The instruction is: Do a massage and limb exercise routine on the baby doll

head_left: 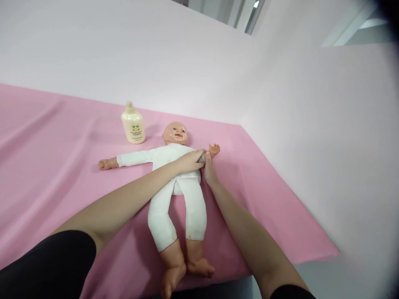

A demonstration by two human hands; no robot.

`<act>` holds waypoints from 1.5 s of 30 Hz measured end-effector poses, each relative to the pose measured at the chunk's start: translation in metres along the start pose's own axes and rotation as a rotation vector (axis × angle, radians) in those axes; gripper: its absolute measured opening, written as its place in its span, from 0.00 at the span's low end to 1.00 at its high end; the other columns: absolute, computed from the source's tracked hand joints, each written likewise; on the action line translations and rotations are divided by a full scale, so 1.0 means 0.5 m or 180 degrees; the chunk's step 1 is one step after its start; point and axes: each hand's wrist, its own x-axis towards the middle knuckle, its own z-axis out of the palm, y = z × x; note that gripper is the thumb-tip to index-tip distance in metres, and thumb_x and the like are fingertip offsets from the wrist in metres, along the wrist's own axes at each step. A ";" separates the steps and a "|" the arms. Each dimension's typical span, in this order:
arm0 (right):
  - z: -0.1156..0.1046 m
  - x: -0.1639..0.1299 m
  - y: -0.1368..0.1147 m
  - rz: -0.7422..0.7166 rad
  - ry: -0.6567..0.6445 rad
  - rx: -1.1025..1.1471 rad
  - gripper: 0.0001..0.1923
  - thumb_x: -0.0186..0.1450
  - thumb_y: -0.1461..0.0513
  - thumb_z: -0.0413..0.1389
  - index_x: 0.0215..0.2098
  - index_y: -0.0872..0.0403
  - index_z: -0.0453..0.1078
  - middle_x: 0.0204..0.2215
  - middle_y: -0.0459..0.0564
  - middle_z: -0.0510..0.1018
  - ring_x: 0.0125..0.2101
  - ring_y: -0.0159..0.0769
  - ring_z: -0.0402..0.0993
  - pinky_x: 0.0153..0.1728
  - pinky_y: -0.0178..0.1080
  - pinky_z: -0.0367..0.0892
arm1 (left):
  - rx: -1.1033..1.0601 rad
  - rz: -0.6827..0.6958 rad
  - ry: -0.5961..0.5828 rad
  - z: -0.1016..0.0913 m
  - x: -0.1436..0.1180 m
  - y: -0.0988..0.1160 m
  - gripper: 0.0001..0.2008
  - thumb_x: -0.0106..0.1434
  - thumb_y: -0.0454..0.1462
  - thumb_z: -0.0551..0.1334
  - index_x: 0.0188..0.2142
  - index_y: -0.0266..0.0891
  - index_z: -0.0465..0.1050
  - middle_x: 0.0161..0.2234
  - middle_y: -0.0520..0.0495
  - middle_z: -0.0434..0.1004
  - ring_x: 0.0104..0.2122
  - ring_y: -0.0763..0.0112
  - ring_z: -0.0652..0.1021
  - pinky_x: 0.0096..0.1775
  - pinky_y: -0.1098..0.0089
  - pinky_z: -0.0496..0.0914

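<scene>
A baby doll (165, 155) with a white cloth body lies on its back, its head away from me and its feet near the table's front edge. Reaching across its belly, my left hand (192, 161) is closed around the doll's arm on the right side. My right hand (210, 169) grips the same arm close to the wrist, thumb on top. The doll's small plastic hand sticks out beyond my fingers. Its other arm stretches out to the left, untouched.
A cream-coloured pump bottle (133, 124) with a printed label stands left of the doll's head. Pink cloth (62, 137) covers the table, with folds on the left. White walls (124, 50) rise behind and to the right. The table's edge slants down on the right.
</scene>
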 end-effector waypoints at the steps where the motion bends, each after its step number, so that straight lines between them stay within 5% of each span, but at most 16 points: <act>1: 0.000 0.000 0.000 0.0003 0.0002 -0.0004 0.46 0.69 0.36 0.41 0.75 0.52 0.48 0.78 0.49 0.37 0.77 0.37 0.21 0.75 0.51 0.33 | -0.0001 -0.0001 0.0002 0.000 0.000 0.001 0.13 0.64 0.36 0.57 0.48 0.37 0.67 0.48 0.40 0.79 0.47 0.56 0.80 0.50 0.58 0.72; 45: -0.002 -0.003 -0.009 0.0051 -0.0099 0.0066 0.48 0.67 0.33 0.41 0.75 0.52 0.47 0.78 0.49 0.37 0.77 0.38 0.25 0.75 0.50 0.35 | 0.0093 -0.0062 0.0012 -0.003 -0.001 0.006 0.12 0.63 0.36 0.57 0.46 0.38 0.67 0.46 0.41 0.79 0.45 0.56 0.79 0.48 0.58 0.72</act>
